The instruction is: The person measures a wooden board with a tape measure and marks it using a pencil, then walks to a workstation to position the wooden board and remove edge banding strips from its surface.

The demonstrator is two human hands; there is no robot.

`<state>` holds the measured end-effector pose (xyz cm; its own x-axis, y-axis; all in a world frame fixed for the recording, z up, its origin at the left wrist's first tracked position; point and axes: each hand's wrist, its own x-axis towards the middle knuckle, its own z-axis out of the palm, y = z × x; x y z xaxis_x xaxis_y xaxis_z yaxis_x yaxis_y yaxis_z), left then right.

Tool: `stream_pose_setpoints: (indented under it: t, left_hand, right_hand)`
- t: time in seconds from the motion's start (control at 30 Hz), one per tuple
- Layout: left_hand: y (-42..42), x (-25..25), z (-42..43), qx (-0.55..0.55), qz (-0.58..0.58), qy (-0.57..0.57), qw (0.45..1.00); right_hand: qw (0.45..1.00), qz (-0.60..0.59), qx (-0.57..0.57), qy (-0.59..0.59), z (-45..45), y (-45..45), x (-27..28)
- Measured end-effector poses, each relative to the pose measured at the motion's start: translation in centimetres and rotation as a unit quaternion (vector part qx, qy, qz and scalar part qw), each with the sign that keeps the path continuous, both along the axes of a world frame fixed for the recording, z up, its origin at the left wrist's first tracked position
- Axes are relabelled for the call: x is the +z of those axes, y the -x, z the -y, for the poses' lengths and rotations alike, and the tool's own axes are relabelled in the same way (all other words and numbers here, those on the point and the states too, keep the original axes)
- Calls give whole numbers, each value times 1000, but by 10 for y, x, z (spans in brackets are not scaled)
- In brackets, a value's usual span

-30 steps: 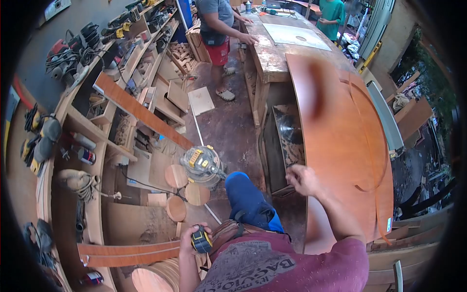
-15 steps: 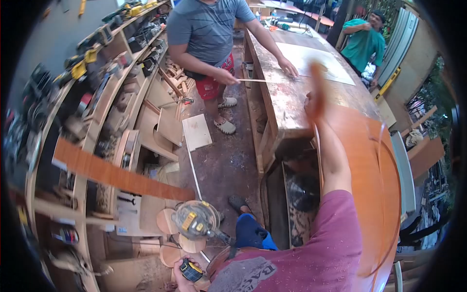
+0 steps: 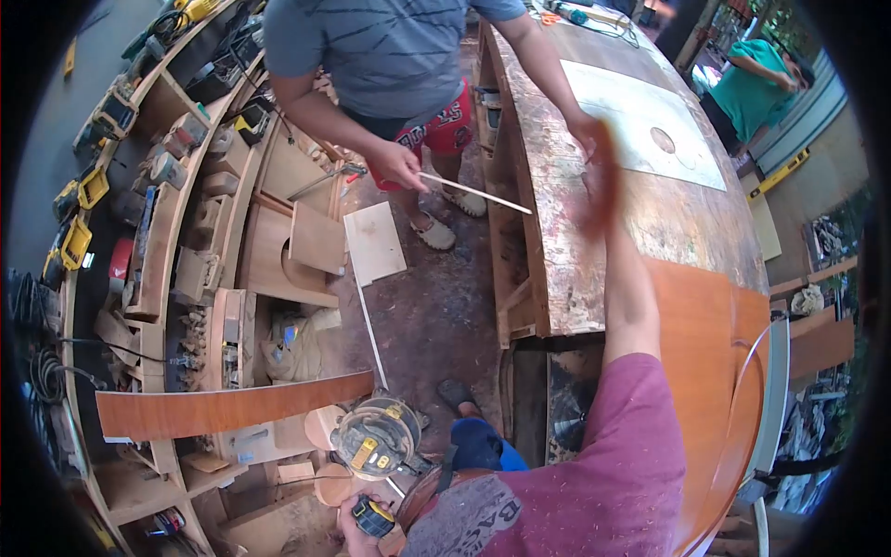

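Observation:
At the bottom of the head view, my left hand (image 3: 353,525) is closed around a black and yellow tape measure (image 3: 374,518). My right arm reaches forward over the worktable (image 3: 575,297). My right hand (image 3: 599,200) is near a co-worker's hand (image 3: 583,133) at the table's edge; a blurred brown patch covers its fingers, and whether it holds anything is hidden. The co-worker's other hand (image 3: 401,167) holds a thin light wooden stick (image 3: 478,193). A large reddish-brown panel (image 3: 696,371) lies right of my arm, with a thin curved strip on it.
A white board with a round hole (image 3: 640,121) lies on the table. Below me are a round yellow and black power tool (image 3: 376,438) and a long brown board (image 3: 232,410). Shelves of tools line the left. Another person (image 3: 752,91) in green stands at the upper right.
My right hand has moved forward from the panel to the table's edge. The co-worker has come closer, stick in one hand, the other reaching to my right hand. The view has shifted.

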<state>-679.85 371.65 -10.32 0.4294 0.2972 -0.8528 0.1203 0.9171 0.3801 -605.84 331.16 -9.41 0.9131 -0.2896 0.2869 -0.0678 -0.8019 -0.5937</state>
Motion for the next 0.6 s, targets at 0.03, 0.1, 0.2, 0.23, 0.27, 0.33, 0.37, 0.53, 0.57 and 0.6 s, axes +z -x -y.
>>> stream_pose_setpoints:
  t: [0.03, 0.1, 0.2, 0.23, 0.27, 0.33, 0.37, 0.53, 0.57, 0.6]
  left_hand:
    - [-7, 1, 2, 1, 0, 1, 1000]
    - [-28, 15, 3, -10, 30, -12, 999]
    - [-45, 24, 6, 20, 91, 34, 995]
    - [-51, 31, 7, 14, 65, 7, 998]
    - [-55, 36, 6, 10, 35, -17, 999]
    - [-44, 27, 3, 21, 34, -10, 999]
    - [-38, 27, 5, 44, 37, 0, 998]
    - [-22, 18, 10, 60, 3, 27, 998]
    - [-16, 13, 15, 61, 3, 27, 998]
    - [-11, 9, 19, 62, 4, 26, 998]
  right_hand:
    - [999, 38, 2, -28, 4, -18, -27]
    - [974, 48, 55, -213, -24, -16, -2]
    - [867, 5, 56, -496, -37, -19, 0]
    - [915, -84, 45, -392, -17, -36, -11]
    - [874, -64, 62, -477, -12, -51, -31]
    - [872, -22, 85, -481, -22, -40, -19]
    - [872, -31, 103, -478, -25, -30, -13]
    - [841, -43, 53, -537, -54, 31, -14]
    - [830, -66, 101, -545, -57, 45, -22]
    - [815, -89, 147, -553, -71, 63, -19]
